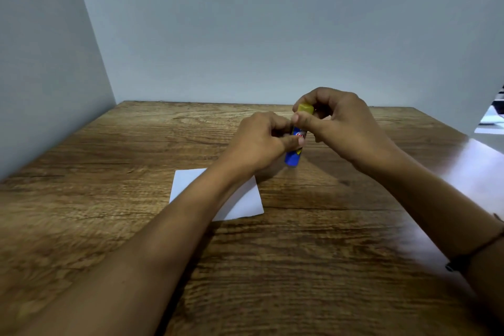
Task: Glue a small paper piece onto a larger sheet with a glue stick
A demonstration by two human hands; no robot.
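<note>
A glue stick (293, 155) with a blue body and a yellow cap (305, 108) stands nearly upright above the table, held between both hands. My left hand (261, 142) grips the blue body. My right hand (335, 120) has its thumb and fingers closed around the yellow cap at the top. A white paper sheet (245, 202) lies flat on the table below my left forearm, which covers its middle. No smaller paper piece shows.
The wooden table (109, 199) is boxed in by a grey wall at the back and a grey panel (41, 63) on the left. A glossy white surface (480, 169) lies along the right edge. A dark band sits on my right wrist.
</note>
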